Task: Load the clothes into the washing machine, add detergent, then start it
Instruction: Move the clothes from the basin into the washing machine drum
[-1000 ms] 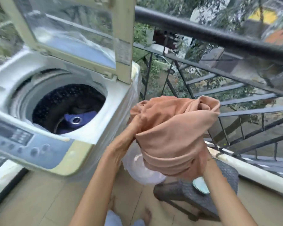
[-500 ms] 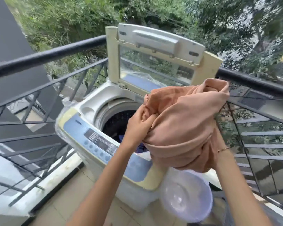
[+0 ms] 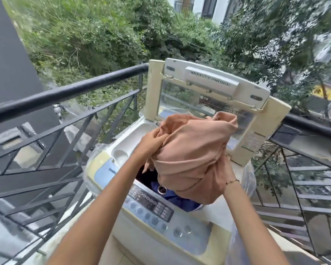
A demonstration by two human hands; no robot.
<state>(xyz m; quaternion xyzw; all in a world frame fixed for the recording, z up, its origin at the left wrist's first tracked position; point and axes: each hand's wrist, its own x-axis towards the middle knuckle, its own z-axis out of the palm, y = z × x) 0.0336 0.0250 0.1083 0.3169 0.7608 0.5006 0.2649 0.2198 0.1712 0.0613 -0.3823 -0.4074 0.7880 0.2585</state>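
A bundled peach-coloured garment (image 3: 193,155) hangs directly over the drum opening of the top-loading washing machine (image 3: 111,169). My left hand (image 3: 151,143) grips its upper left folds. My right hand (image 3: 223,175) holds it from below on the right, mostly hidden by cloth. The machine's lid (image 3: 208,88) stands open behind. Inside the drum lies a dark blue garment (image 3: 172,194), partly hidden by the bundle. The control panel (image 3: 153,205) with buttons runs along the near edge.
A black metal balcony railing (image 3: 69,90) runs left and right of the machine, close behind it. Clear plastic wrap (image 3: 248,176) clings to the machine's right side. Trees and bushes lie beyond. A dark wall (image 3: 6,54) rises at far left.
Both hands carried the peach garment from beside the machine to above the drum opening. The view swung round to face the machine; the white basin and stool left the frame.
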